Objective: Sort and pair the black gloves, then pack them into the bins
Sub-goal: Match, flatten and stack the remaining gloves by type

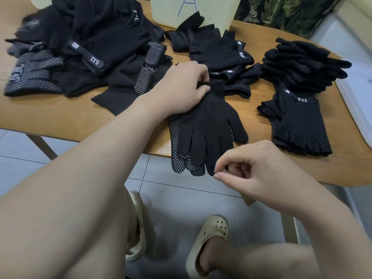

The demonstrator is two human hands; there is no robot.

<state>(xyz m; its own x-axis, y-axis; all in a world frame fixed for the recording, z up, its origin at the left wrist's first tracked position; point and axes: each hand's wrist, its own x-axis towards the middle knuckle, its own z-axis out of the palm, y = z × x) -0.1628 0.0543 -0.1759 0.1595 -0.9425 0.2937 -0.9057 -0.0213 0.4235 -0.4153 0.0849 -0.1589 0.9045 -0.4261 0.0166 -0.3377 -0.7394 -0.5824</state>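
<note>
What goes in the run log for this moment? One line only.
stage: pairing | left hand: grips cuff of glove pair | right hand: pinches its fingertip | unsorted pile: on table | bin A: behind

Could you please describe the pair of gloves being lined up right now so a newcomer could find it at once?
On the wooden table, look at the near edge, between both hands. The full-fingered glove pair lies there, fingertips overhanging the edge, unlike the fingerless stack beside it.

Left hand grips glove pair cuff; right hand pinches fingertip.
</note>
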